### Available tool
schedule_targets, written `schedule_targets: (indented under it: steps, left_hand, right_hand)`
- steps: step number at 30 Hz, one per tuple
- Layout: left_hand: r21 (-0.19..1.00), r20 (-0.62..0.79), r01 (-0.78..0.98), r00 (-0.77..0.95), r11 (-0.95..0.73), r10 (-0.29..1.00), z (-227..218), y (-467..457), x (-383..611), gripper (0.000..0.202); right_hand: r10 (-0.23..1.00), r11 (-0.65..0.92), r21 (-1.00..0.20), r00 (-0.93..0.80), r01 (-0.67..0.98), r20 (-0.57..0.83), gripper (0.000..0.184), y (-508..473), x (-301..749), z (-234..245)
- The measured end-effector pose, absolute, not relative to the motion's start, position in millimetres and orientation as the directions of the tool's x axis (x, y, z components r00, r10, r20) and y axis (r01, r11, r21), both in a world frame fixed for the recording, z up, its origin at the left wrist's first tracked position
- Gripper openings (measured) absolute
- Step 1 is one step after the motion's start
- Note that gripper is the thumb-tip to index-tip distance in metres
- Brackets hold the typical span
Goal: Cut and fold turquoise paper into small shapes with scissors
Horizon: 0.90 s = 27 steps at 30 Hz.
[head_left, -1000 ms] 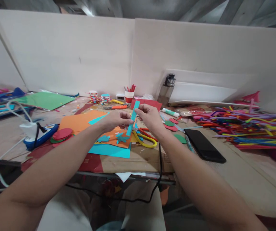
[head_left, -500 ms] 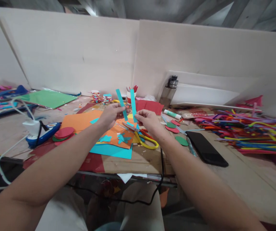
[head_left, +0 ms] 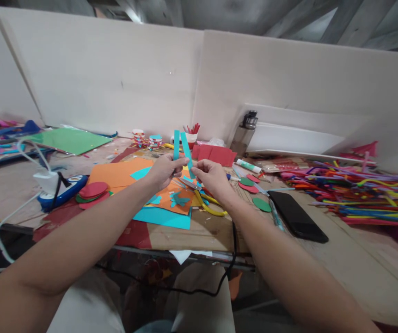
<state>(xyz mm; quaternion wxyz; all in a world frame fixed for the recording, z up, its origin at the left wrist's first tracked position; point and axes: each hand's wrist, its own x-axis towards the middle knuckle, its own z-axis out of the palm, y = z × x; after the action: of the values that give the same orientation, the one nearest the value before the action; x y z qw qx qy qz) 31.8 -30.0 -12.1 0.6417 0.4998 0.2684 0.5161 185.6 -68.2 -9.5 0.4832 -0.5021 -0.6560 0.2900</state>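
Observation:
My left hand pinches a turquoise paper strip that stands upright above the table. My right hand pinches a second turquoise strip, tilted so its top leans toward the first one. The two strips almost touch near their upper ends. Both hands hover over an orange sheet with turquoise cut-outs on it. Yellow-handled scissors lie just below my right hand.
A black phone lies to the right, with a heap of coloured pipe cleaners beyond it. A glue stick, red and green paper circles, a turquoise sheet, a green sheet and a water bottle surround the work area.
One strip a second ago has become two, one held in each hand. They were raised apart, then brought close together with the tops converging.

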Motion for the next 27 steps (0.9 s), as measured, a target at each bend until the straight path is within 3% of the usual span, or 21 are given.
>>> schedule_targets:
  steps: [3, 5, 7, 9, 12, 16, 21, 27]
  left_hand:
    - [0.896, 0.184, -0.44, 0.26, -0.054, 0.948, -11.0, -24.4, 26.6, 0.021]
    - [0.881, 0.18, -0.469, 0.209, -0.062, 0.961, -8.6, -20.7, 21.7, 0.021]
    - [0.874, 0.163, -0.482, 0.18, -0.058, 0.97, -6.6, -17.0, 17.1, 0.021]
    - [0.873, 0.147, -0.486, 0.162, -0.051, 0.976, -5.7, -13.8, 13.9, 0.02]
    - [0.872, 0.127, -0.488, 0.138, -0.044, 0.982, -5.5, -11.0, 12.3, 0.017]
    - [0.871, 0.103, -0.49, 0.116, -0.034, 0.988, -4.2, -10.4, 11.8, 0.017]
    - [0.863, 0.098, -0.504, 0.087, -0.041, 0.991, -1.7, -10.4, 9.9, 0.017]
    - [0.877, 0.129, -0.475, 0.089, -0.071, 0.988, -3.8, -10.4, 12.2, 0.018]
  right_hand:
    - [0.93, 0.352, -0.777, -0.1, 0.521, 0.354, 0.024, -71.8, 194.1, -1.1]
    - [0.929, 0.337, -0.581, -0.161, 0.741, 0.334, 0.022, -77.5, 203.3, 6.7]
    - [0.958, 0.274, -0.318, -0.227, 0.908, 0.176, 0.02, -85.9, 210.9, 13.0]
    - [0.969, 0.248, -0.123, -0.249, 0.961, 0.01, 0.027, -95.5, 213.9, 15.7]
    - [0.953, 0.28, 0.006, -0.278, 0.96, -0.12, 0.034, -106.8, 211.2, 13.8]
    - [0.965, 0.227, -0.033, -0.229, 0.973, -0.131, 0.046, -107.1, 210.9, 5.9]
    - [0.991, 0.13, -0.262, -0.124, 0.956, 0.042, 0.04, -92.9, 224.0, -3.1]
    - [0.92, 0.386, -0.624, -0.234, 0.68, 0.314, 0.026, -88.8, 225.7, -6.1]
